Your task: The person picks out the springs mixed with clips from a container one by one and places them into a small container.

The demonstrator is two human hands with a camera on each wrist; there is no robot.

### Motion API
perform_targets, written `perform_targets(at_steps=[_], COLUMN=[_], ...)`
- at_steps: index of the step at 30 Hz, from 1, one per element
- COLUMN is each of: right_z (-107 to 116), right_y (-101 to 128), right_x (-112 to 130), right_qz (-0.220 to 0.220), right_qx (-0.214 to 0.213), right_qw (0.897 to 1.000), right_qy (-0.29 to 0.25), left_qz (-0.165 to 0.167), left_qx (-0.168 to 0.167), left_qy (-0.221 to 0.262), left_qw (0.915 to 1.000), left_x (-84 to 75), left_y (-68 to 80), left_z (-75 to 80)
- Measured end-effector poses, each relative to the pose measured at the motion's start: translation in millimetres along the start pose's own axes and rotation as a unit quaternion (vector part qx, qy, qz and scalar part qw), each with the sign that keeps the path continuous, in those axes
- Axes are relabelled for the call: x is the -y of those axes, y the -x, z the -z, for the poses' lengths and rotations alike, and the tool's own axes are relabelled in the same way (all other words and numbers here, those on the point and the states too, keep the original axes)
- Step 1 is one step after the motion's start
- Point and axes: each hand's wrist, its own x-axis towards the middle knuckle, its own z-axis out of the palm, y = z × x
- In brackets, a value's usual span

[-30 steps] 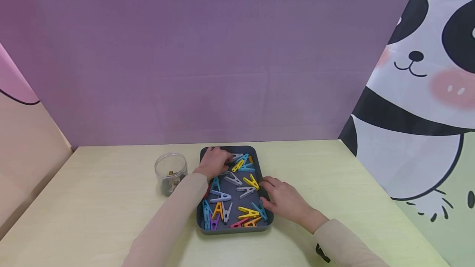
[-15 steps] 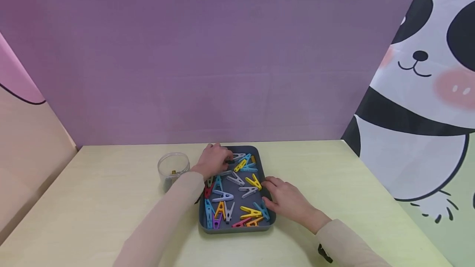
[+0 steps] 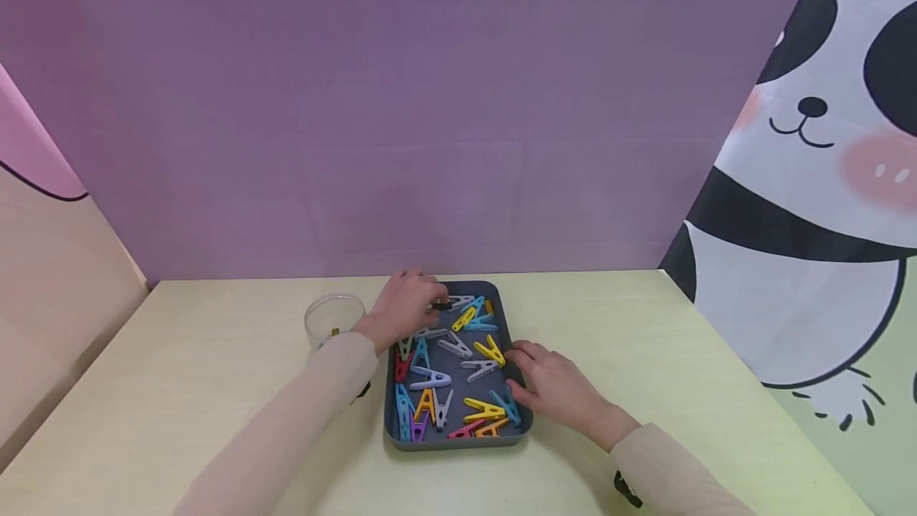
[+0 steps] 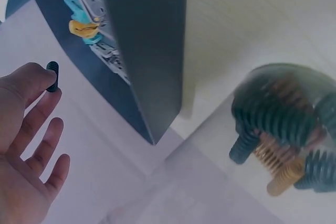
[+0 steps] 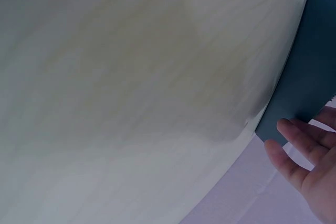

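Between the thumb and forefinger of my left hand (image 3: 407, 305) a small dark coil spring (image 4: 52, 76) is pinched. In the head view that hand is over the far left corner of a dark grey tray (image 3: 458, 444), its other fingers spread apart in the left wrist view. Several coloured plastic clothespins lie in the tray, among them a yellow clothespin (image 3: 490, 351) and a lavender clothespin (image 3: 431, 378). My right hand (image 3: 562, 392) rests against the tray's right side, fingers loosely extended along the outer wall (image 5: 304, 72).
Left of the tray stands a clear round jar (image 3: 333, 313), partly hidden by the left forearm. Through its wall in the left wrist view show dark springs (image 4: 273, 121) and a copper-coloured spring (image 4: 286, 178). A purple backdrop (image 3: 430, 102) rises behind the table (image 3: 236, 357).
My left hand has lifted slightly and shifted left at the tray's far corner; the dark spring shows more clearly at its fingertips. My right hand stays at the tray's side.
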Motion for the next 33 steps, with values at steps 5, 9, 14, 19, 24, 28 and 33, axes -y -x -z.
perform_targets(at_steps=[5, 9, 14, 19, 24, 28, 33], right_z=[-0.4, -1.9, -2.0, -1.5, -2.3, -2.4, -2.5], right_y=[0.0, 0.0, 0.3, -0.1, -0.2, -0.1, -0.1], right_x=[-0.4, -1.7, -2.5, -2.0, -2.4, -2.1, -2.2], right_qz=[0.004, 0.010, 0.010, 0.007, 0.008, 0.011, 0.010], right_qx=[-0.004, -0.005, 0.000, 0.004, -0.003, 0.000, 0.004], right_qw=[1.000, 1.000, 1.000, 1.000, 1.000, 1.000, 1.000], right_qy=[-0.001, -0.003, -0.002, -0.003, -0.003, -0.004, -0.003], left_qz=[0.000, -0.005, -0.001, -0.006, 0.008, 0.015, 0.016], left_qx=[-0.007, -0.017, -0.016, -0.028, -0.031, -0.037, -0.053], left_qy=[-0.002, 0.006, 0.004, 0.018, 0.032, 0.043, 0.051], left_qw=[1.0000, 0.9998, 0.9999, 0.9994, 0.9990, 0.9983, 0.9972], left_x=[0.5, 3.5, 8.4, 17.9, 27.1, 35.0, 47.0], left_y=[8.2, 16.2, 25.2, 36.1, 45.8, 54.2, 64.3], left_z=[8.9, 15.5, 24.5, 31.3, 37.2, 41.1, 42.1])
